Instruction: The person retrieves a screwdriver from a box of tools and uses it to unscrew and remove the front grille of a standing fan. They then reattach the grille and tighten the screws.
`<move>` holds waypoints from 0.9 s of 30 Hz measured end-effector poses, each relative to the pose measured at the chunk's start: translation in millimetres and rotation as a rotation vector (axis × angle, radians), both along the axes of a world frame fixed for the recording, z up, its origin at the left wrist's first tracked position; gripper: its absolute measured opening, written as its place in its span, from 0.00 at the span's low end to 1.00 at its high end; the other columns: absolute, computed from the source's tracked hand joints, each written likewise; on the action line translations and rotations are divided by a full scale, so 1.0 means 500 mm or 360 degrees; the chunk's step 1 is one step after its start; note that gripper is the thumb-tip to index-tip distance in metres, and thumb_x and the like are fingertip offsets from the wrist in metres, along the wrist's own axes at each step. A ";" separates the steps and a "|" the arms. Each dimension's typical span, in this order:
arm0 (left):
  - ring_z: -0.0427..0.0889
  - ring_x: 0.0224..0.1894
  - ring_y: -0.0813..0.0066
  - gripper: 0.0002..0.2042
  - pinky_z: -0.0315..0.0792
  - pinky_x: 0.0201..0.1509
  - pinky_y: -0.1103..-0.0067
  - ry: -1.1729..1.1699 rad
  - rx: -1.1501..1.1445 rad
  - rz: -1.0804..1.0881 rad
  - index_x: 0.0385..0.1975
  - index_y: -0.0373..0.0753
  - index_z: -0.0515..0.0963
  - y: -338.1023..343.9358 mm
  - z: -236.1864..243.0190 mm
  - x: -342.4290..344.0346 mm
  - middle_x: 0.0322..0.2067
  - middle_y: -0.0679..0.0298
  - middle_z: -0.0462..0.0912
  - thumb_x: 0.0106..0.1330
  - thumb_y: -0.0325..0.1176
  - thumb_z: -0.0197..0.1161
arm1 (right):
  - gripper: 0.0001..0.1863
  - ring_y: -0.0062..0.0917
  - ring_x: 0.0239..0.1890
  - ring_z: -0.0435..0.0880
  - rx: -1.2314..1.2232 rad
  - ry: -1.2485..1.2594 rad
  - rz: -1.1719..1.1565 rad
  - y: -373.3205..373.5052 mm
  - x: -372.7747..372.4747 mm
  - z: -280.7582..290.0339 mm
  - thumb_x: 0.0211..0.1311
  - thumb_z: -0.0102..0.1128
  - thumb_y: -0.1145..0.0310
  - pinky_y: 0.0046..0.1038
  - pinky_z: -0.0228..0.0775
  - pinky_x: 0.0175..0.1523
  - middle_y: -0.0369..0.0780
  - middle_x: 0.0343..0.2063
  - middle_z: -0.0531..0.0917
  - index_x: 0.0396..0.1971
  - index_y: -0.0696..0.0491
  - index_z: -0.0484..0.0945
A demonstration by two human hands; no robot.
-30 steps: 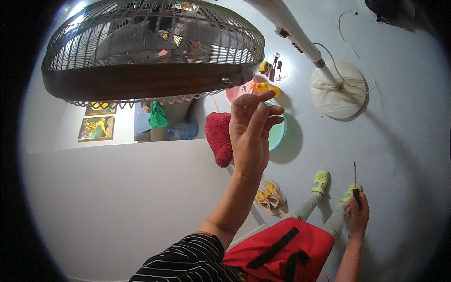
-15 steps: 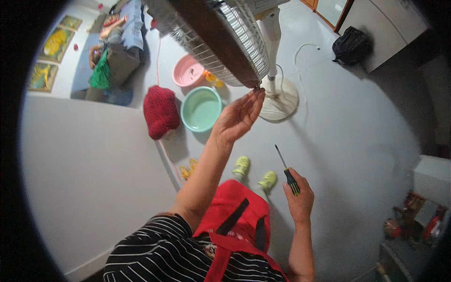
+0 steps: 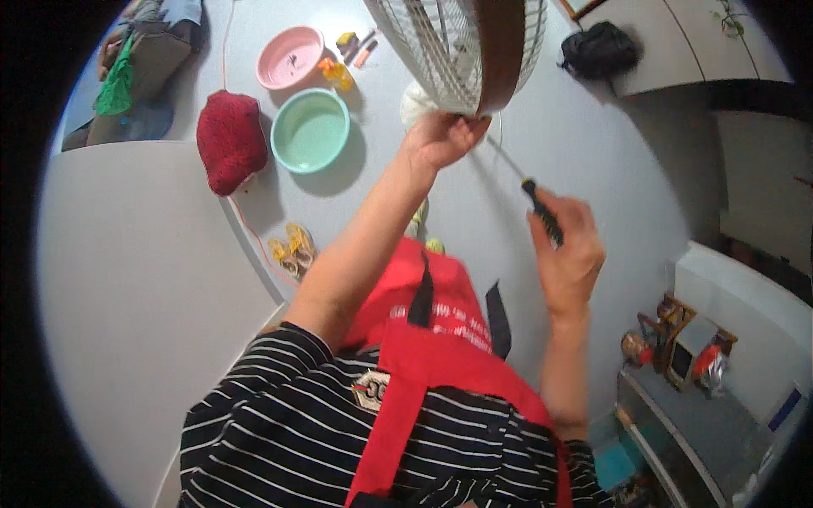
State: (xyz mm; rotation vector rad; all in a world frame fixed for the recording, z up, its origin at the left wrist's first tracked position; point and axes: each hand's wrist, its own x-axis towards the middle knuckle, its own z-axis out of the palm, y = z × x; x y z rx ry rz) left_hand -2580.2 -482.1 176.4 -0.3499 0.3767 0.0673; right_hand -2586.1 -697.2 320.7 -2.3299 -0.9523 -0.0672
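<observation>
A standing fan's wire guard [image 3: 432,59], with a brown band [image 3: 500,51] around its edge, is at the top. My left hand [image 3: 442,142] is closed at the lowest part of this band, fingers bent against it; what lies under the fingertips is hidden. My right hand [image 3: 572,250] grips a screwdriver [image 3: 542,210] by its dark handle. Its thin shaft points up and left, with the tip close to the band's lower edge beside my left fingers. Whether the tip touches anything, I cannot tell. Part of the fan's white base [image 3: 415,103] shows behind my left hand.
On the floor to the left are a green basin [image 3: 311,131], a pink basin [image 3: 290,57], a red knitted bundle [image 3: 230,144] and yellow shoes [image 3: 293,249]. A black bag [image 3: 600,51] lies by the cabinet at upper right. A cluttered shelf [image 3: 677,406] stands at lower right.
My right hand has brought the screwdriver up and left, to the fan's lower edge. My left hand has stayed at the band, its fingers now more bent. The whole view has shifted.
</observation>
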 end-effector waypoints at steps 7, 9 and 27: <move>0.74 0.47 0.57 0.13 0.73 0.50 0.70 -0.0077 -0.0093 -0.0046 0.47 0.28 0.65 -0.017 0.024 -0.023 0.45 0.47 0.71 0.65 0.26 0.42 | 0.14 0.34 0.27 0.78 -0.0111 -0.0140 0.0043 0.033 0.008 0.055 0.43 0.63 0.75 0.30 0.70 0.30 0.39 0.27 0.77 0.34 0.50 0.75; 0.73 0.47 0.56 0.14 0.74 0.48 0.71 -0.0021 -0.0181 -0.0051 0.48 0.28 0.64 -0.013 0.036 -0.037 0.46 0.47 0.71 0.65 0.26 0.42 | 0.14 0.34 0.25 0.78 -0.0120 -0.0131 0.0094 0.036 0.007 0.063 0.43 0.62 0.74 0.30 0.70 0.29 0.39 0.27 0.77 0.34 0.50 0.75; 0.74 0.47 0.61 0.10 0.73 0.52 0.70 0.0087 0.0012 0.0041 0.44 0.30 0.67 0.015 0.054 -0.089 0.44 0.52 0.72 0.64 0.23 0.46 | 0.11 0.31 0.26 0.79 -0.0270 -0.0169 0.0429 0.087 0.044 0.074 0.45 0.62 0.70 0.27 0.71 0.30 0.36 0.26 0.78 0.32 0.50 0.76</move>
